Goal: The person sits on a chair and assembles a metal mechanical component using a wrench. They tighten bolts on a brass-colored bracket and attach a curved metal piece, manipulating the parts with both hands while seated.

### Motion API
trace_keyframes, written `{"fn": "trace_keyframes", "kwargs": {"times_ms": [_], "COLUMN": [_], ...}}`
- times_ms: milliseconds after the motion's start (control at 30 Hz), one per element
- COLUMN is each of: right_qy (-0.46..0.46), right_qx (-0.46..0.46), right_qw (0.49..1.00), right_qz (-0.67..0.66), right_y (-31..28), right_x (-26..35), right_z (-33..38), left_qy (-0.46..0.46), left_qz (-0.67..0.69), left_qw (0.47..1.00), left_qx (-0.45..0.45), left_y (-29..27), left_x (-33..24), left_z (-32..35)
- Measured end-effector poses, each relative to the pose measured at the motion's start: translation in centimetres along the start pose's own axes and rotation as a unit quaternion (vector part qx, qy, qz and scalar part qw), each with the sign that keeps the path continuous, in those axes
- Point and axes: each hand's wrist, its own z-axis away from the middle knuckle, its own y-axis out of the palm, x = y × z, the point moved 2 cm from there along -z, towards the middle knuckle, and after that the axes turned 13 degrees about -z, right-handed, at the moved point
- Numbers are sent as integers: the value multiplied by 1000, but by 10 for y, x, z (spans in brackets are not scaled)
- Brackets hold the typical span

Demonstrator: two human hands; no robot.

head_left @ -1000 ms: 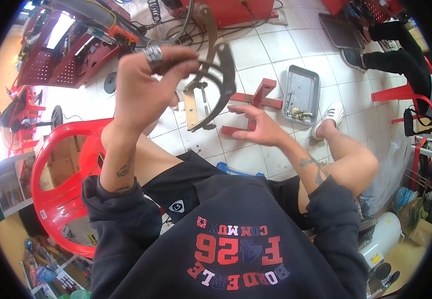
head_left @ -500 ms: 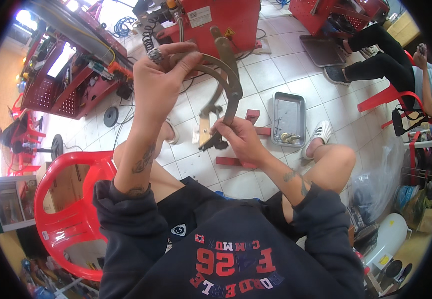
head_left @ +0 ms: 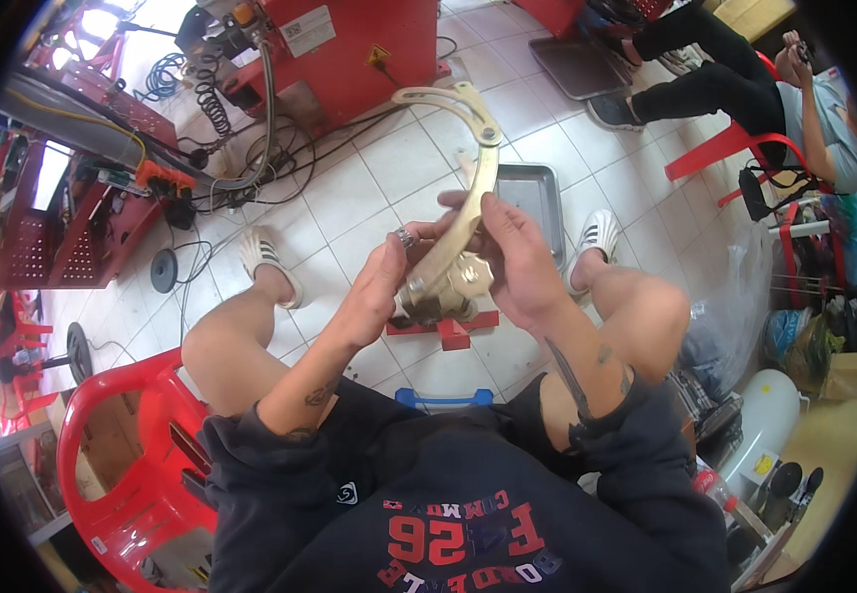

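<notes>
Glossy white square tiles are covering the floor [head_left: 340, 198], with darker grout lines running between them. A red plastic armchair [head_left: 142, 514] is standing at the lower left, while a red metal cabinet [head_left: 349, 89] is rising at the top and red perforated panels [head_left: 53, 262] are lining the left. Another red chair [head_left: 705, 148] is supporting a seated person [head_left: 824, 138]. Bright white light is flooding the upper left.

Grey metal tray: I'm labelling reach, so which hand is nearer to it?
Right. In this view the right hand overlaps part of the grey metal tray; the left hand lies apart, lower and farther left.
</notes>
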Motion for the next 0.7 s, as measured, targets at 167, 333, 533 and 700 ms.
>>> {"fn": "trace_keyframes", "kwargs": {"times_ms": [167, 333, 533, 700], "right_qy": [-37, -20, 27, 6], "right_qx": [-18, -30, -34, -97], "right_qw": [999, 998, 990, 928], "right_qz": [-19, 42, 137, 359], "right_y": [-20, -34, -39, -81], "right_x": [8, 16, 7, -11], "right_z": [-5, -2, -7, -26], "left_qy": [-50, 19, -8, -83], "left_qz": [207, 49, -14, 33], "left_qw": [976, 998, 995, 989], "left_qx": [44, 35, -100, -119], "left_y": [-3, -3, -7, -47], "left_x": [18, 7, 3, -19], "left_z": [-10, -8, -5, -5]}}
